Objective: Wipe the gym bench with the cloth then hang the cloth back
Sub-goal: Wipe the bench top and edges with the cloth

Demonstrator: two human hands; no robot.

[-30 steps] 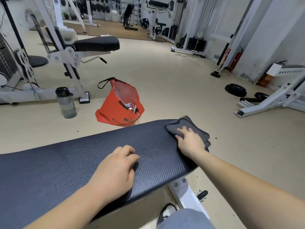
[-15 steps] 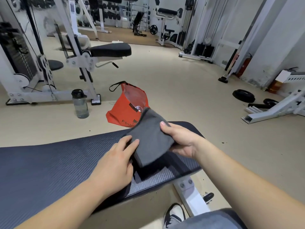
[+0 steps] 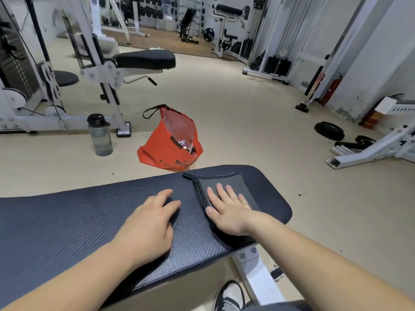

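Observation:
The gym bench [image 3: 67, 223] has a dark ribbed pad that runs across the lower part of the head view. A folded grey cloth [image 3: 233, 184] lies flat near the pad's right end. My right hand [image 3: 226, 209] presses on the cloth with straight, spread fingers. My left hand [image 3: 150, 223] rests on the bare pad just left of the cloth, fingers relaxed and holding nothing.
On the floor beyond the bench stand an orange bag [image 3: 170, 144] and a water bottle [image 3: 100, 135]. A white machine with a black seat [image 3: 146, 59] is at the back left. Weight plates [image 3: 329, 130] and a white frame [image 3: 370, 151] lie at the right. My shoe [image 3: 229, 295] is below the bench.
The cloth, held up in both hands half a second ago, now lies flat on the pad under my right palm. My left hand let go and moved onto the bare pad.

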